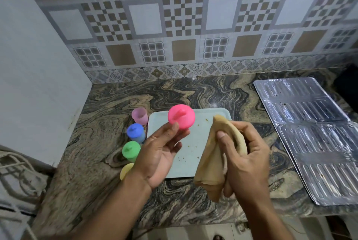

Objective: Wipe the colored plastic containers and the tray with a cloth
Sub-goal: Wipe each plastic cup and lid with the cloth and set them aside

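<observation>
— Where is the pink container [181, 116] right now?

— Lifted above the tray [203, 162], held in the left hand [161, 154]. The fingers [174, 129] curl around its lower part, with the lid turned toward the camera, probably so the cloth can reach its top and sides.

— And the cloth [215, 154]?

— Bunched in the right hand [246, 160], just right of the pink container and also above the tray. The thumb and fingers pinch the folds, with one corner sticking up and the rest hanging down. It does not touch the container yet, so I judge the wipe is about to start.

— The other containers?

— They stand in a row just left of the tray: a pale pink cup [139, 116] at the far end, then a blue container [136, 133], a green container [131, 151] and a yellow container [126, 171] nearest, partly hidden by the left wrist. Set off the tray like that, they leave it free for wiping.

— Does the tray need it?

— Yes, small crumbs and specks dot its pale top.

— What about the surface [108, 142]?

— Swirled brown and black stone. A ribbed foil sheet [310, 139] lies well to the right of the tray. Behind the tray rises a patterned tile wall [184, 26], with a plain pale wall [34, 75] to its left.
</observation>
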